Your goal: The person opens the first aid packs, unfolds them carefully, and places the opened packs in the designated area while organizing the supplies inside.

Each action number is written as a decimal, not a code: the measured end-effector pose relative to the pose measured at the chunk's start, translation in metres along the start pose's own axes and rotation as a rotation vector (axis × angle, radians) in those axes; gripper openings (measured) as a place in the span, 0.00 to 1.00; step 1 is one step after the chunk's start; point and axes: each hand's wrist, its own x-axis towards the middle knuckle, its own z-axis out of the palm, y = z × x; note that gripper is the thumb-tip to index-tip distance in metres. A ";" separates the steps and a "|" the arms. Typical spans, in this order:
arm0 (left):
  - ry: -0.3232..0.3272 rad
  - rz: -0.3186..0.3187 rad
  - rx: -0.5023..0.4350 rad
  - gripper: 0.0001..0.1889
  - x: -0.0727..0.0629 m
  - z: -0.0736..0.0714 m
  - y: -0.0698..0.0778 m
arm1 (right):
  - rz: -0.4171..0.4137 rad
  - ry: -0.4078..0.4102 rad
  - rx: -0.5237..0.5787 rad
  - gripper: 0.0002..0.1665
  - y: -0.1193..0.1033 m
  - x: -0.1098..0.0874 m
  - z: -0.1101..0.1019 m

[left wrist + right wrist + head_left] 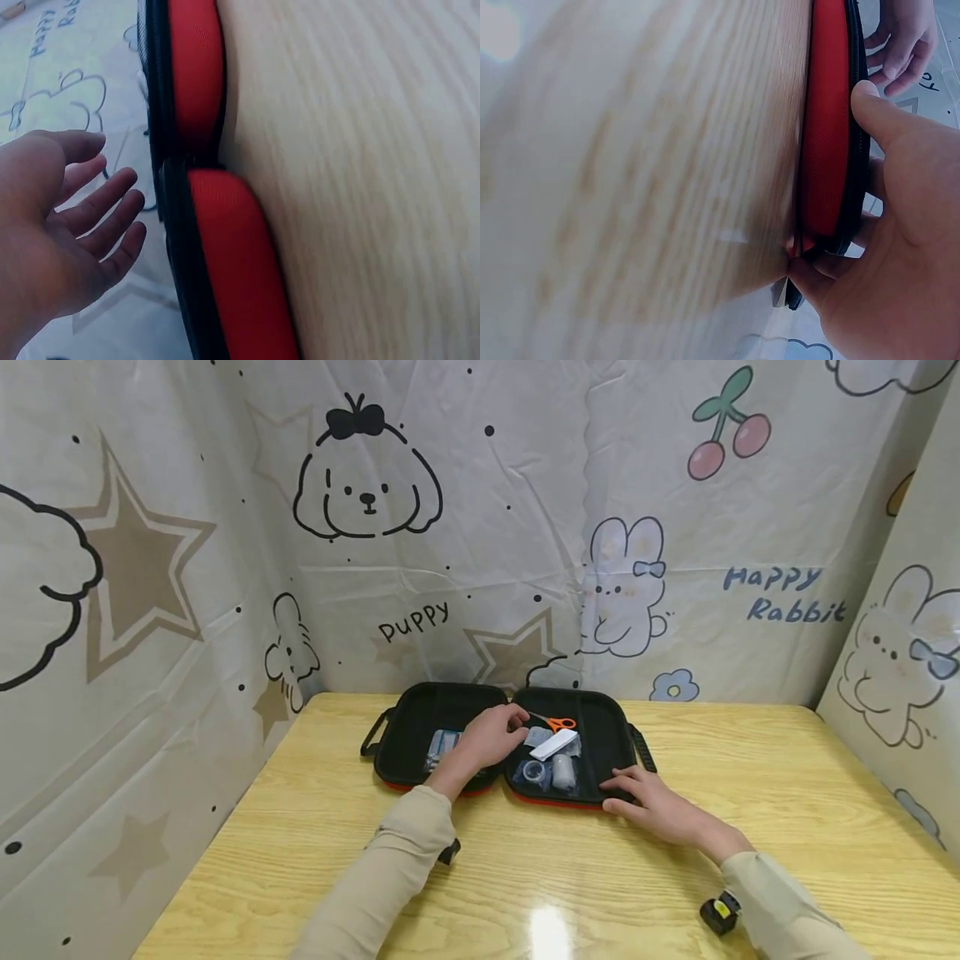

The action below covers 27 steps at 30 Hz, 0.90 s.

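Note:
A black case with red outer shell (611,718) lies unfolded in two halves on the table. My left hand (491,735) hovers over the middle of the case with loosely bent fingers and nothing held, as the left wrist view also shows. My right hand (656,806) holds the front right corner, thumb at the zipped edge (857,142) and fingers around the corner. In the right half are orange-handled scissors (558,723), a white strip-shaped packet (553,745), a roll of tape (534,772) and a white bandage roll (563,772), the rolls in clear wrap.
Small packets (442,743) lie in the left half, partly hidden by my left arm. Carry handles stick out at both ends of the case, one (372,732) on the left. A printed curtain (480,527) stands behind the wooden table (570,868).

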 end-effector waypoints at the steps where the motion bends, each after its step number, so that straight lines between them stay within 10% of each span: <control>1: -0.008 0.008 0.011 0.15 0.000 0.002 0.002 | -0.003 -0.001 -0.001 0.30 0.000 0.000 0.000; 27: -0.110 0.097 0.214 0.30 -0.010 0.024 0.013 | -0.008 0.007 0.003 0.28 0.000 0.001 0.001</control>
